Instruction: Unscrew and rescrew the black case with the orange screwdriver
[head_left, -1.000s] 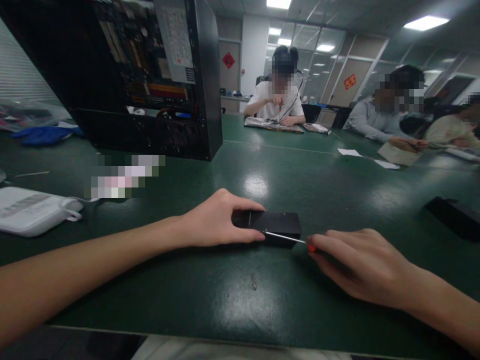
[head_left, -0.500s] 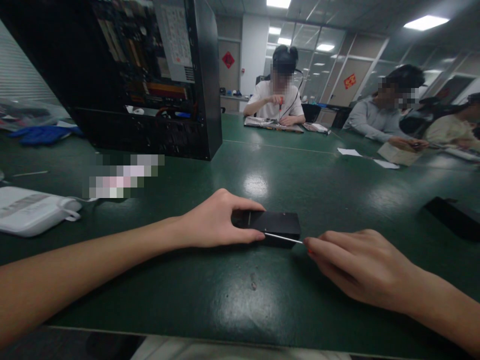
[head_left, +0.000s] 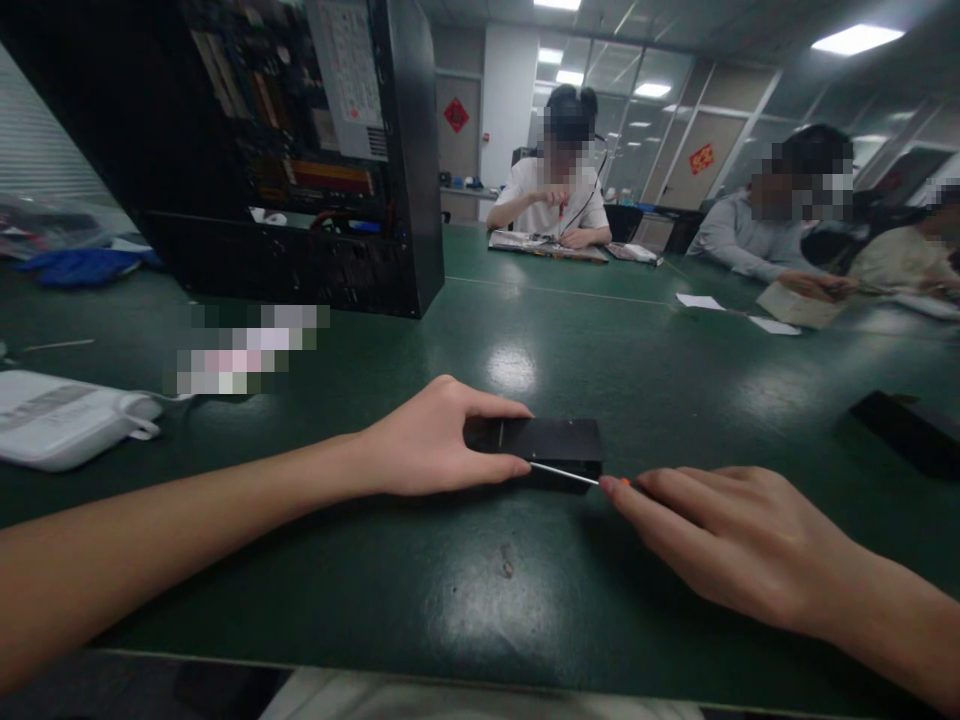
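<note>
A small black box [head_left: 559, 440] lies on the green table, with my left hand [head_left: 442, 440] gripping its left end between thumb and fingers. My right hand [head_left: 727, 540] is closed on a screwdriver [head_left: 564, 474] with a thin metal shaft and a bit of orange at its handle. The shaft runs along the box's near side, its tip beside my left thumb. A dark gap shows along the box's near right edge. Most of the screwdriver's handle is hidden in my right hand.
An open black computer case [head_left: 420, 160] stands at the back left. A white device [head_left: 67, 420] with a cable and blue gloves [head_left: 82, 266] lie left. Another black part [head_left: 907, 430] lies right. Several people sit across the green table [head_left: 360, 590].
My right hand has shifted slightly, its index finger reaching further left along the screwdriver, and more of the orange part shows. My left hand and the box have hardly moved.
</note>
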